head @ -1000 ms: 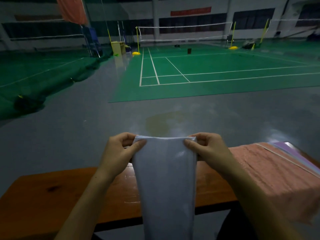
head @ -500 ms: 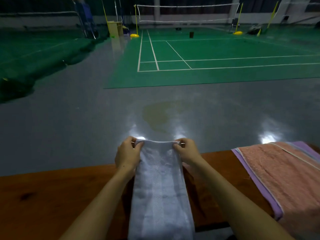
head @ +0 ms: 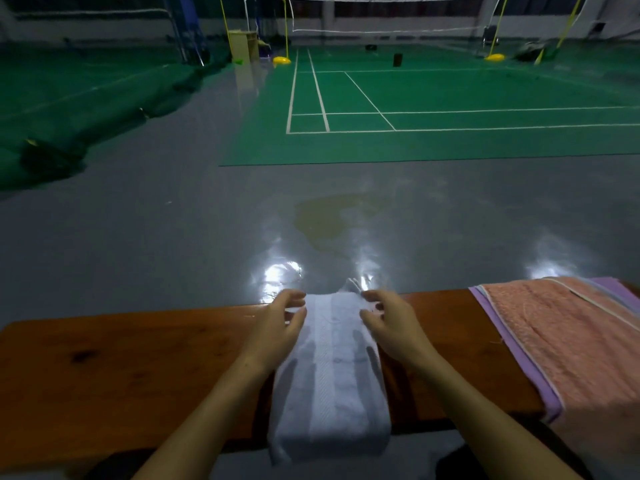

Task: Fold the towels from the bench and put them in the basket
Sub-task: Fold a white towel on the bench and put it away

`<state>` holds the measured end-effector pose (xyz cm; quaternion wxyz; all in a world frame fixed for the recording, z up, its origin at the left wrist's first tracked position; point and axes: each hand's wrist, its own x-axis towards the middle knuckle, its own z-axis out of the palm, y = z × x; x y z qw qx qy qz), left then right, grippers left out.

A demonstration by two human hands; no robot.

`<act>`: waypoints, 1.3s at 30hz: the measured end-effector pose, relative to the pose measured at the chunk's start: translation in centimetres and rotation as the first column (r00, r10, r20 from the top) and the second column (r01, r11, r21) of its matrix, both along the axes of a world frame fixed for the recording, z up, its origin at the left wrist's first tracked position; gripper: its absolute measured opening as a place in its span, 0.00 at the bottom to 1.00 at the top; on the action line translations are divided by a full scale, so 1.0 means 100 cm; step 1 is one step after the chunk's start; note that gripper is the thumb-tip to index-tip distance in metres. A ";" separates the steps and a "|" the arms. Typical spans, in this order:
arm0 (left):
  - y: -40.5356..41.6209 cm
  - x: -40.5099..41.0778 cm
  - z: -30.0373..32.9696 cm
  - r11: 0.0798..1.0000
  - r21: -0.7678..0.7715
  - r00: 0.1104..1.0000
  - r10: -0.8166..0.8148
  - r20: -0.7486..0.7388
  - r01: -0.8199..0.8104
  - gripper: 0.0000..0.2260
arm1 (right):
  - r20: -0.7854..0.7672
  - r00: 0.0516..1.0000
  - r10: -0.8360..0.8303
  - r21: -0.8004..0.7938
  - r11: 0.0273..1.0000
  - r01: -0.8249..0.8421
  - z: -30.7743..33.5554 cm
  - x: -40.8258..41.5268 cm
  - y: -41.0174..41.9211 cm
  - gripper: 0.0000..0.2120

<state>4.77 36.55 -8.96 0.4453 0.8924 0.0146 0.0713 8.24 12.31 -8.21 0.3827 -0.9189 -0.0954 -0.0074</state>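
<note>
Your left hand (head: 277, 327) and right hand (head: 389, 329) now released, fingers loose; white towel (head: 332, 382) lowered onto bench (head: 121, 375). Cross-fold next. Pink towel (head: 571, 341) waits, 3 o'clock.

My forearms run out of the picture at the bottom edge, and both my left hand (head: 282, 325) and right hand (head: 388, 323) are smeared by motion, so whether my fingertips touch the white towel (head: 330, 382) cannot be told. The towel's far end, past the bench's (head: 121, 368) far edge, is a blur, and its near end hangs over the near edge, hiding what lies under it. At the bench's right end the pink towel (head: 568, 344) is cut off by the right edge and covers all but a strip of the purple towel (head: 512, 355) beneath.
</note>
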 end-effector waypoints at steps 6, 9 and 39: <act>-0.018 -0.080 -0.008 0.883 0.425 0.977 -0.146 -0.155 0.199 0.24 | -0.006 0.965 0.262 -0.151 0.954 -0.260 -0.017 -0.088 0.003 0.20; -0.033 -0.101 -0.030 0.757 0.570 0.943 -0.194 -0.271 0.320 0.38 | 0.034 0.938 0.346 -0.319 0.893 -0.318 -0.031 -0.103 0.008 0.24; 0.037 -0.103 -0.019 0.752 0.594 0.952 -0.292 -0.087 0.285 0.31 | -0.095 0.933 0.348 -0.485 0.802 -0.349 -0.020 -0.092 -0.046 0.26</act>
